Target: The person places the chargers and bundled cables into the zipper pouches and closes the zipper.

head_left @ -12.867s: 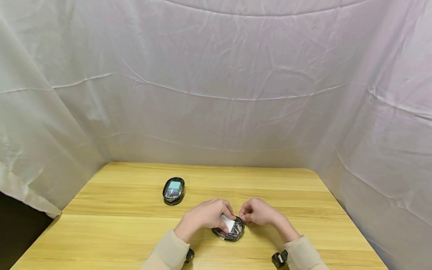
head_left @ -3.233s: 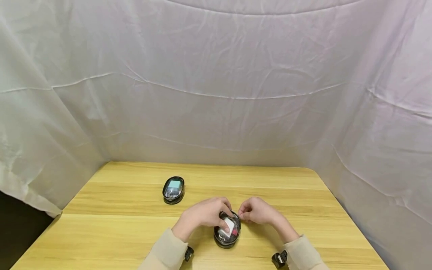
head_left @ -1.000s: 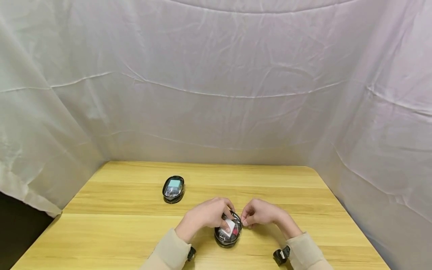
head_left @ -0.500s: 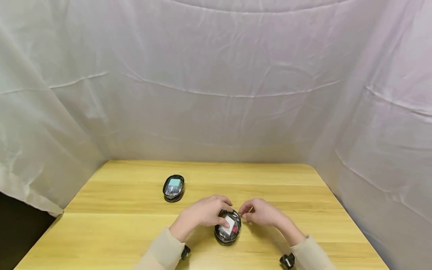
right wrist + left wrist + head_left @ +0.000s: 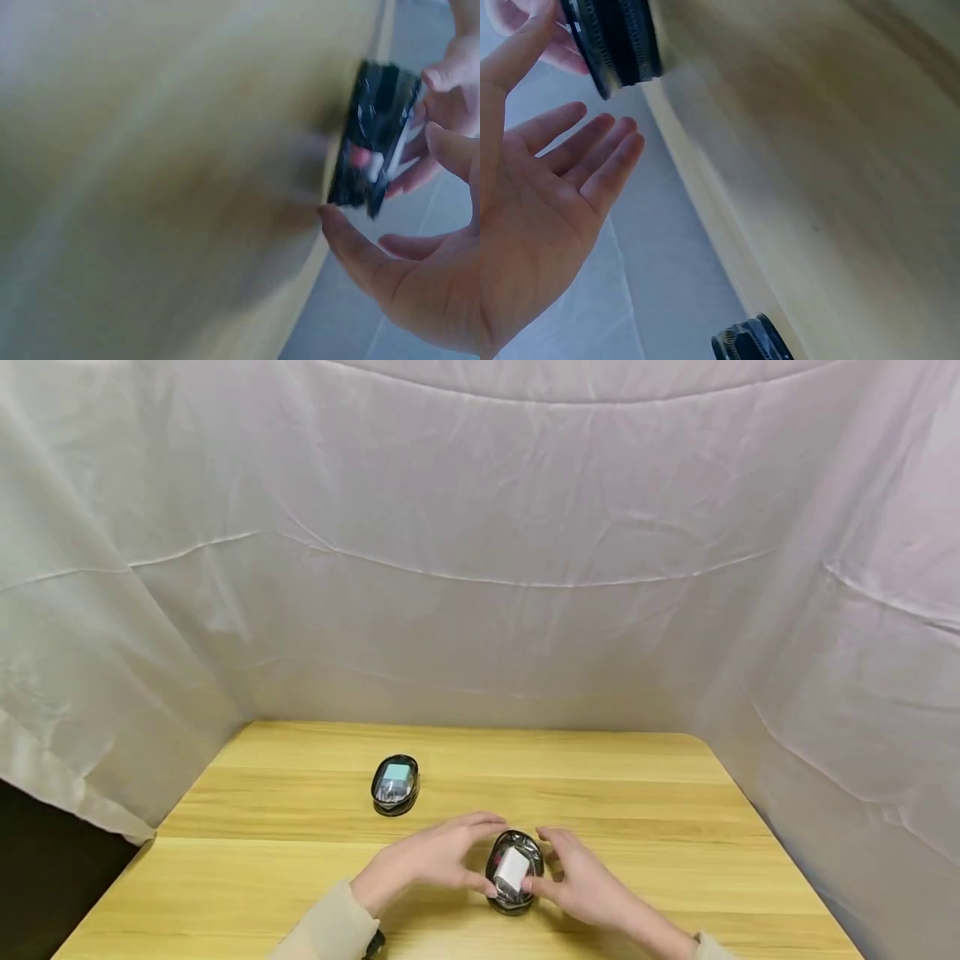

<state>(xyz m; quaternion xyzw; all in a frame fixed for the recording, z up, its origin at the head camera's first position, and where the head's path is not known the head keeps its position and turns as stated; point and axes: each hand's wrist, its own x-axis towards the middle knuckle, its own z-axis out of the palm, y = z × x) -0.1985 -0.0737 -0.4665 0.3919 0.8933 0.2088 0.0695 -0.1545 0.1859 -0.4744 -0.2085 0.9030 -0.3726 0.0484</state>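
Near oval black pouch (image 5: 514, 882) lies flat on the counter (image 5: 675, 827), near its front edge, long axis running front to back, slightly tilted right at the far end. White card shows through its clear top; no writing readable. Left hand (image 5: 435, 860) and right hand (image 5: 581, 881) flank it, each grip wide with fingers straight, thumb tips at the pouch rim. Left wrist view shows the zipper band (image 5: 622, 41) around the pouch side, hidden from the head view. Right wrist view, blurred, shows a red bit inside. Second pouch (image 5: 395, 784) with teal card lies well apart, far left.
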